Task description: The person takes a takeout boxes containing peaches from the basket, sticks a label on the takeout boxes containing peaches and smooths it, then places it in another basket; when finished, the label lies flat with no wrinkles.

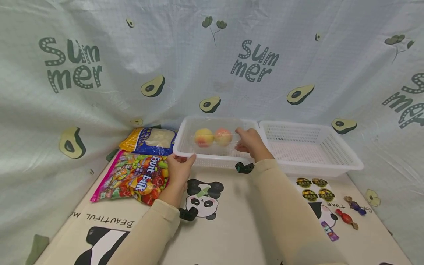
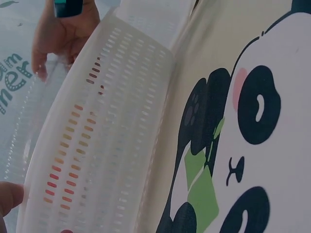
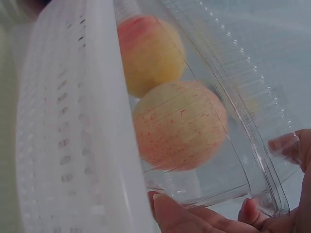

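Note:
A white slotted basket stands at the back of the mat. Inside it lies a clear plastic clamshell box with two peaches in it. My right hand grips the right end of that box, fingers curled over its clear edge; the peaches show close through the plastic. My left hand holds the basket's front left rim, thumb on top. The left wrist view shows the basket's slotted wall and the right hand beyond it.
A second white basket stands to the right, touching the first. A bag of fruit candy and a blue and yellow bag lie at the left. Several wrapped candies and round stickers lie at the right. Avocado-print cloth hangs behind.

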The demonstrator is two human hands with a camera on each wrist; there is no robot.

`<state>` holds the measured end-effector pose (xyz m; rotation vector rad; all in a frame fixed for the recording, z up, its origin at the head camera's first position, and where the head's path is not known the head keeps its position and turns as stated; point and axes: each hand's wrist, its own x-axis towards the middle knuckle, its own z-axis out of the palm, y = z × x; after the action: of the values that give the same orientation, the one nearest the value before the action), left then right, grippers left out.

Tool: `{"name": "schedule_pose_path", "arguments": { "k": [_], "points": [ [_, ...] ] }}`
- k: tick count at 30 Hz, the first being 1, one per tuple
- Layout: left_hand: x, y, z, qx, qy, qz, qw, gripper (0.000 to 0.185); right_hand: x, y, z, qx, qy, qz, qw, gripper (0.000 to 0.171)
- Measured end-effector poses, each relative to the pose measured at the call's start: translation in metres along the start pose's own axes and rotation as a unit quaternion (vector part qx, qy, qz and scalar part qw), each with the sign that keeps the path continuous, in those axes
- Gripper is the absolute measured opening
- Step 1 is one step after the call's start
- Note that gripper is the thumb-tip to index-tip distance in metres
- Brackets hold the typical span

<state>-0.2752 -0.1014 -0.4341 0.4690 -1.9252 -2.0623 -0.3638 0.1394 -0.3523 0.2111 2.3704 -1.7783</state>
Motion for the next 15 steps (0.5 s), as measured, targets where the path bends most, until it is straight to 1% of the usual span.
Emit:
{"name": "schedule_pose_path", "arguments": {
  "k": [5, 11, 13, 15],
  "points": [
    [0.000, 0.000, 0.000, 0.007, -0.004, -0.001, 1.0000, 0.072, -0.011, -0.001, -0.009, 0.005, -0.004, -0.006, 1.000, 0.064],
    [-0.003, 0.004, -0.002, 0.016, -0.008, -0.009, 0.9998, 0.071, -0.028, 0.005, -0.026, 0.057, -0.021, 0.015, 0.998, 0.067],
    [-0.004, 0.005, -0.002, 0.022, -0.005, -0.013, 0.9997, 0.070, -0.036, 0.006, -0.031, 0.067, -0.025, 0.012, 0.997, 0.068],
    [-0.004, 0.005, -0.002, 0.023, -0.003, -0.013, 0.9997, 0.070, -0.043, 0.006, -0.036, 0.073, -0.026, 0.000, 0.997, 0.068]
  ]
}}
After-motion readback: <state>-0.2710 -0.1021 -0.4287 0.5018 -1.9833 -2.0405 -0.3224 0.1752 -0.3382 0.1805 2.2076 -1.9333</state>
